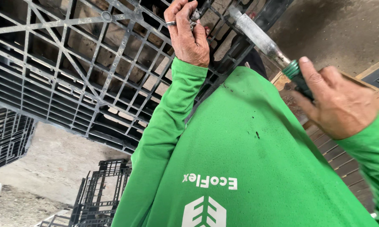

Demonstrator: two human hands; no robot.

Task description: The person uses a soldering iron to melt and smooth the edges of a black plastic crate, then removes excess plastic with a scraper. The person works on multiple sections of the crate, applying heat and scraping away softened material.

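A large black plastic pallet [72, 63] with an open grid of ribs fills the upper left. My left hand [188, 35], a ring on one finger, is raised against the pallet's edge with its fingers closed on a small grey piece [194, 17] at a rib. My right hand [342, 103] grips the green handle [297, 75] of a tool. Its dull metal shaft [256, 35] slants up and left to the pallet, close to my left hand. My green long-sleeved shirt [239, 159] covers the lower middle of the view.
A second black pallet [6, 138] lies at the left edge and another one [97, 197] stands at the bottom. Grey concrete floor [51, 164] shows between them. Wooden boards [349, 164] lie at the right, below my right arm.
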